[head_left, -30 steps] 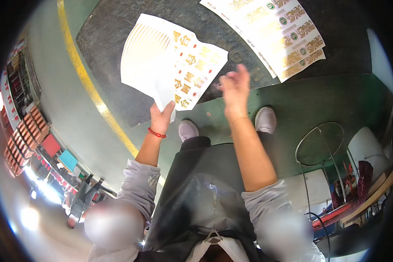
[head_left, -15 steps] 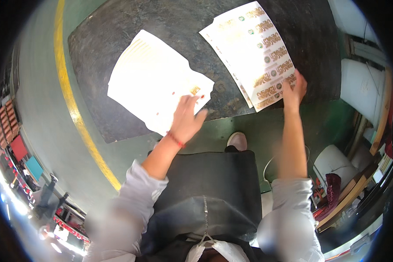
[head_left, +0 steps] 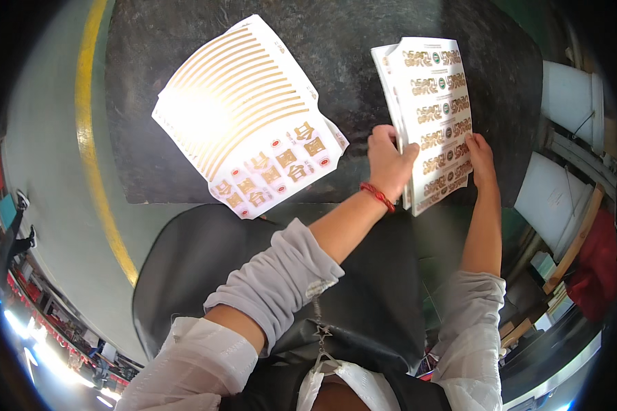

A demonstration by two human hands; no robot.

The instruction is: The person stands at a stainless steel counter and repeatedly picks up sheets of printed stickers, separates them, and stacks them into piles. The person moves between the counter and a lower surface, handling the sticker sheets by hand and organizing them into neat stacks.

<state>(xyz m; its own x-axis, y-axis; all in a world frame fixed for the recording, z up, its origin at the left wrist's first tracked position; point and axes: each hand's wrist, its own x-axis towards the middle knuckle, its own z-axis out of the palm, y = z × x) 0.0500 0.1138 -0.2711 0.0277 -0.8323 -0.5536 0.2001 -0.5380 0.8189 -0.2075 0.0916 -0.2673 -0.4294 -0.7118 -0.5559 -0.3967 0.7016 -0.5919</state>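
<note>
Tabletop [head_left: 343,82] dark and scuffed, and the action on it has swung to your right: a moment ago your left hand was down on the fanned pile of sheets [head_left: 253,113], and now it has crossed over, leaving that pile lying loose at the left, its near end poking past the table's edge. Stack of printed sheets [head_left: 442,127] at the right, that's the centre of play, up from lying flat to what looks like a steep tilt, so this bundle now seems to need both your hands to control it. Left hand [head_left: 391,166] gripping its left edge, thumb laid over the face; right hand [head_left: 482,162] pinching the right edge, as far as shows, with part of the hold hidden behind. And what a face it turns to you: white, tall, narrow, layered edges peeping out along the left, a cut-in corner at upper left, rows of brown-gold lettering from top to bottom. Smaller still, round marks [head_left: 440,83], green near the top, sitting mid-row between the blocks of lettering.
</note>
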